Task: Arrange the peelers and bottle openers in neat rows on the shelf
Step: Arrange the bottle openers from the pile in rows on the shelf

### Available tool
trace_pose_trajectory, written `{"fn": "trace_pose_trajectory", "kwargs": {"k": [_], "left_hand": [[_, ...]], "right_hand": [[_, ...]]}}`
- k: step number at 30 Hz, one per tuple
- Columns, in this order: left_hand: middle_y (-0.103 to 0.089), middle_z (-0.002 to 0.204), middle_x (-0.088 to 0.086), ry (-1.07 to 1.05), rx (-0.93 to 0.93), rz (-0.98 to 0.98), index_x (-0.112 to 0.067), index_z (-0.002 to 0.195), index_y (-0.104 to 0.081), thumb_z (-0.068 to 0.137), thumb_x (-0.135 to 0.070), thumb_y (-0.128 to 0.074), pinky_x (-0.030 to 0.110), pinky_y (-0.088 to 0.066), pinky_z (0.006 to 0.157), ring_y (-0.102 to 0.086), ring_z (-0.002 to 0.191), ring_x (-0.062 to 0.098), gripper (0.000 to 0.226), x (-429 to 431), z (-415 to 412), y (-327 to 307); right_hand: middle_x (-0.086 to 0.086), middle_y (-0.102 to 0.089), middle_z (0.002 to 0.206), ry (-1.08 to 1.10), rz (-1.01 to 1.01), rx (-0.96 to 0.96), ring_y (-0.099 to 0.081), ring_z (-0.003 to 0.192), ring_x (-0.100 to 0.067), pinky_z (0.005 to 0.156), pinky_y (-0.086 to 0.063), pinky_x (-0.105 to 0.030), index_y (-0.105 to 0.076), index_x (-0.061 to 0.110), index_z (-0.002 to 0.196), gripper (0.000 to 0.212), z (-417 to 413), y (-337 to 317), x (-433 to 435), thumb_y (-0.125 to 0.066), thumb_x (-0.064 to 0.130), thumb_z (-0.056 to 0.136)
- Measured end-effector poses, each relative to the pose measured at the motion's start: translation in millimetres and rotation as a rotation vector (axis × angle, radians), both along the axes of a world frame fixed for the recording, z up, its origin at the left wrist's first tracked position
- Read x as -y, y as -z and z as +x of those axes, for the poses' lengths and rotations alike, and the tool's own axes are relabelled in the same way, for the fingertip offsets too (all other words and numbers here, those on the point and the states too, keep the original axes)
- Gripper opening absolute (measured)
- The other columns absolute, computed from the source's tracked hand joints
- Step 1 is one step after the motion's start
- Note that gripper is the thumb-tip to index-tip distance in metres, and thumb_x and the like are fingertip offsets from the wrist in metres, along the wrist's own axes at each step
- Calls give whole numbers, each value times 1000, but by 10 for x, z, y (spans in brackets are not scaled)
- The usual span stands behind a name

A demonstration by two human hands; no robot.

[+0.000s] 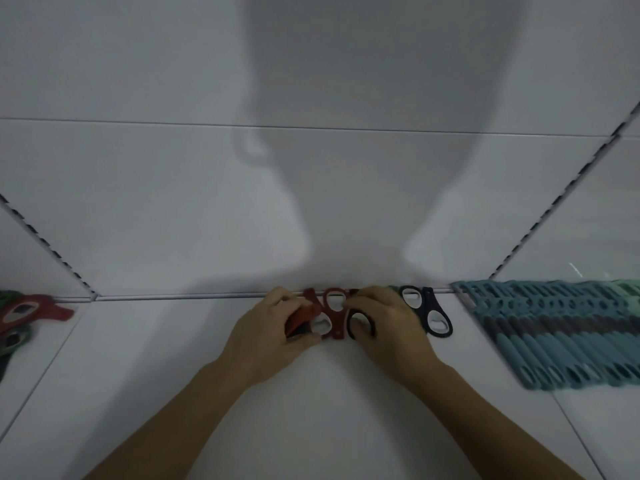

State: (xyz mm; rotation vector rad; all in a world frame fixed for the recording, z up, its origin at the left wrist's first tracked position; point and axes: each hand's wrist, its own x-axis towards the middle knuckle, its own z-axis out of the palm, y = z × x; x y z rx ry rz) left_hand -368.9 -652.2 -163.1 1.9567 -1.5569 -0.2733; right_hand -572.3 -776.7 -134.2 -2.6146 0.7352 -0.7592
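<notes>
Nudging this row straight at the back of the shelf (311, 393): my left hand (273, 327) clamps its fingers on a red opener (336, 325), and my right hand (391, 320) seemingly pinches a black opener (350, 325). I should butt them flush, loops aligned, beside the black pair (429, 303).

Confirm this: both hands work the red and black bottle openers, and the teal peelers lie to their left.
No: the head view shows the teal peelers to their right. The left hand and right hand do work the bottle openers.
</notes>
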Motion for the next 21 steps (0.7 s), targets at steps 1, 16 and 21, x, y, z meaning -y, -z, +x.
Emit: {"fn": "trace_pose_trajectory", "kwargs": {"k": [1,16,21], "left_hand": [[-47,116,-21,-10,58,41,-33,126,-63,79,-73,-64,22,-50,77,-57,91,2,61,15,-33,19],[-49,148,-24,36,202,49,-36,135,-61,87,-52,-70,25,-52,96,-59,122,4,51,67,-83,34],[-45,149,-30,44,202,48,-41,135,-59,87,-51,-69,21,-49,96,-56,124,0,49,77,-98,31]], "right_hand": [[-5,-69,107,75,19,13,-64,99,-27,86,-54,-36,-77,11,104,29,-121,16,58,-78,0,77],[-11,-59,130,406,200,-79,-47,125,-31,109,-39,-50,-72,17,123,45,-770,285,406,-79,19,79],[-7,-55,141,360,259,-100,-43,132,-29,113,-33,-41,-69,18,128,49,-829,309,485,-74,14,79]]}}
